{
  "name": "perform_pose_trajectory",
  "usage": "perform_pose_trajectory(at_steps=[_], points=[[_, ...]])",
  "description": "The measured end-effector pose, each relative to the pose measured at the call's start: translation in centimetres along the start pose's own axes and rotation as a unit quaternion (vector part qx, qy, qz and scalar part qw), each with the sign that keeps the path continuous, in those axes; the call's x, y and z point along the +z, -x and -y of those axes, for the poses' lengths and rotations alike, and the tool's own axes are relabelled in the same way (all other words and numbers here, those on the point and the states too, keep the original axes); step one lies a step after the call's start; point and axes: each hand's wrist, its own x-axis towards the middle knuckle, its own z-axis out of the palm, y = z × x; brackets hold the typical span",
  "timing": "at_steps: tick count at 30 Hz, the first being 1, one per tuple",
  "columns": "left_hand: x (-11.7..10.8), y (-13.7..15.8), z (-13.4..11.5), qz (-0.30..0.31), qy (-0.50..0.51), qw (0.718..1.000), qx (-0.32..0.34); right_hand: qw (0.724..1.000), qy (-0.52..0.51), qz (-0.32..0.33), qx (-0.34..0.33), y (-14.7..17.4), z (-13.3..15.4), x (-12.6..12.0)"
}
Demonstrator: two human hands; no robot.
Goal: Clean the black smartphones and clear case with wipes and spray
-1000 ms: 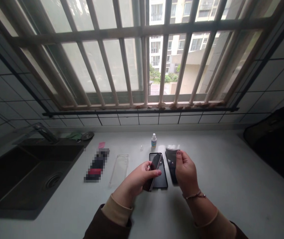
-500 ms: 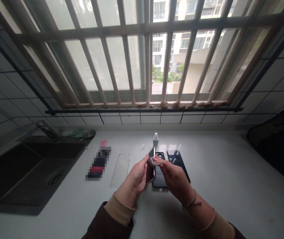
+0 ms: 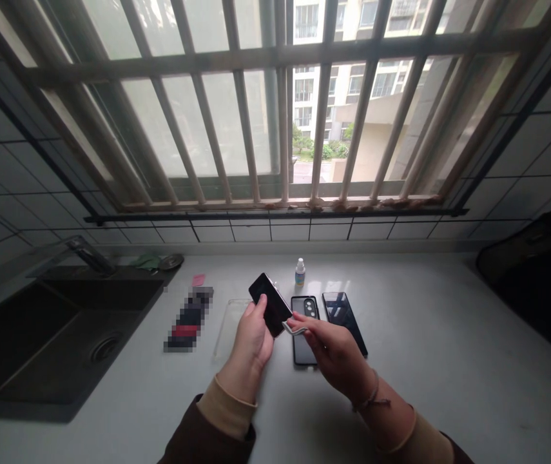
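A dark smartphone is held tilted above the counter, with my left hand closed around its left side and the thumb on its dark face. My right hand is closed on a small folded white cloth, pressed at the phone's lower right edge. Beneath my right hand lies a black phone case with round camera holes, partly covered. Just right of it rests a second smartphone, its glossy face up. To the left, a clear phone case lies partly behind my left hand.
A small white bottle stands behind the phones. On the left are a pink slip, a blurred-out dark item and a sink with a faucet. A black bag sits at the right. A barred window rises behind the counter.
My left hand has turned the phone from nearly edge-on to show its dark face and shifted it left. The cloth in my right hand has moved from its upper part to its lower right edge.
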Motion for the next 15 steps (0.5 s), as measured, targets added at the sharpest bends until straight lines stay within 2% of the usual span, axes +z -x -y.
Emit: perform_pose_trajectory(at_steps=[3, 5, 7, 9, 11, 12, 15], points=[[0.3, 0.0, -0.9, -0.022, 0.041, 0.998, 0.038, 0.993, -0.047, -0.025, 0.108, 0.1, -0.1, 0.4], [0.6, 0.4, -1.6, -0.021, 0.071, 0.996, 0.055, 0.975, -0.09, -0.066, 0.194, 0.2, -0.6, 0.7], [0.9, 0.9, -2.0, -0.003, 0.095, 0.994, 0.056, 0.941, -0.141, -0.132, 0.278, 0.1, -1.4, 0.9], [1.1, 1.4, -2.2, 0.019, 0.116, 0.992, 0.043, 0.894, -0.204, -0.195, 0.347, 0.0, -2.2, 1.0], [1.1, 1.8, -1.9, 0.029, 0.127, 0.991, 0.023, 0.856, -0.26, -0.231, 0.383, -0.2, -2.8, 1.1], [1.2, 2.0, -1.7, 0.033, 0.129, 0.991, 0.016, 0.845, -0.282, -0.238, 0.387, -0.3, -2.9, 1.2], [1.2, 2.3, -0.6, 0.05, 0.124, 0.991, 0.001, 0.834, -0.322, -0.234, 0.383, -0.5, -2.8, 1.5]])
